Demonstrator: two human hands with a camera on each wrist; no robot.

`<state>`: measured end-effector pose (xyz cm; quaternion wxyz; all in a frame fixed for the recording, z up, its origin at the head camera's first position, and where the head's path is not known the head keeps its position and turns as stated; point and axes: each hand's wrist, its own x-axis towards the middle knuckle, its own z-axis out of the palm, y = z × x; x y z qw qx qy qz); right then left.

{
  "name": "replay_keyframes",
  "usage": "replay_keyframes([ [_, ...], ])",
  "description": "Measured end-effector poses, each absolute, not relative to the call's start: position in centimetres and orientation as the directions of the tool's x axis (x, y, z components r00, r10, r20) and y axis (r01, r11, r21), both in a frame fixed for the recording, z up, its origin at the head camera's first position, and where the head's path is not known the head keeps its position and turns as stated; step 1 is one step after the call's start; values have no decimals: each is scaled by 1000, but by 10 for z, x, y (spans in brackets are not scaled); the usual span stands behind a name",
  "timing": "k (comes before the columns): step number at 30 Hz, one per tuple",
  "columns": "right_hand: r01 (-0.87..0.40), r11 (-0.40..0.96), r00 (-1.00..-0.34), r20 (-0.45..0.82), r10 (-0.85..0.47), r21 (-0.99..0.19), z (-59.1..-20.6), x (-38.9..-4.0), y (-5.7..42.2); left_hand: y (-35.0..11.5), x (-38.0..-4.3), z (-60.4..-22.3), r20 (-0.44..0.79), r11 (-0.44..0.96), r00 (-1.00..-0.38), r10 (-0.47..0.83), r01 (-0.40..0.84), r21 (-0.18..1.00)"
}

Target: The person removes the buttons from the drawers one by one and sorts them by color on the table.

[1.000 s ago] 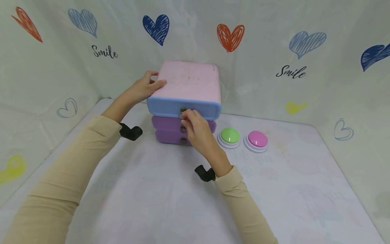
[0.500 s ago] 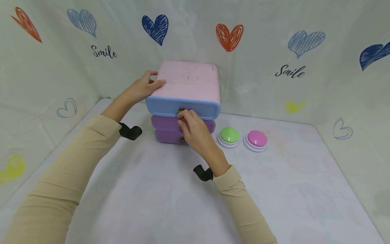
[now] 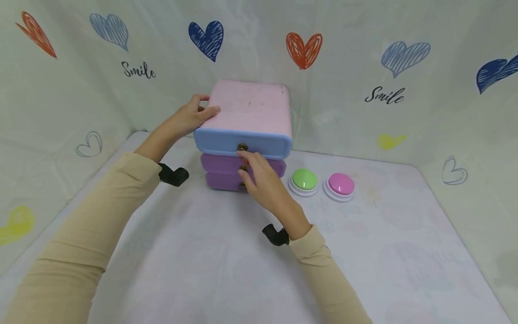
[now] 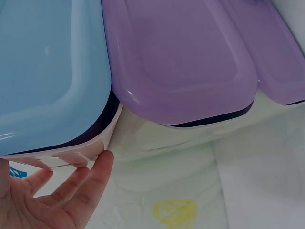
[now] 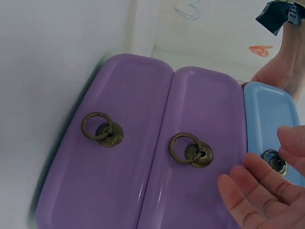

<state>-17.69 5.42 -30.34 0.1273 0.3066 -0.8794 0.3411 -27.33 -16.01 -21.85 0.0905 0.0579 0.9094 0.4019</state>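
Note:
A small drawer cabinet (image 3: 251, 105) has a pink top, with a blue drawer (image 3: 210, 141) above two purple drawers (image 5: 207, 105). My left hand (image 3: 190, 117) rests at its left edge, thumb on the top. In the left wrist view, the loosely spread fingers (image 4: 97, 179) touch the pink side. My right hand (image 3: 267, 182) is in front of the drawers, fingers apart and holding nothing. Just beyond its fingertips hangs the blue drawer's bronze ring pull (image 5: 277, 164). Dark gaps show behind the blue and purple fronts in the left wrist view.
Right of the cabinet, a green push button (image 3: 305, 179) and a pink push button (image 3: 341, 184) sit on white bases. The white table (image 3: 210, 261) meets a pale backdrop (image 3: 344, 103) printed with hearts, close behind the cabinet.
My right hand has let go of the blue drawer's ring pull, its fingers spreading and dropping slightly from it. My left hand stays at the cabinet's edge.

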Motion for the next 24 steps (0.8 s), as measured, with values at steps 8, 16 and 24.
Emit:
replay_keyframes([
  [8, -575, 633, -815, 300, -496, -518, -314, -174, 65, -160, -274, -218, -117, 671, -977, 179, 35, 740],
  [16, -513, 717, -846, 136, -515, -472, -334, -177, 68, -159, -274, -218, -116, 666, -976, 182, 36, 745],
  [24, -523, 710, -843, 159, -514, -471, -340, -181, 65, -159, -273, -218, -114, 667, -977, 178, 35, 745],
])
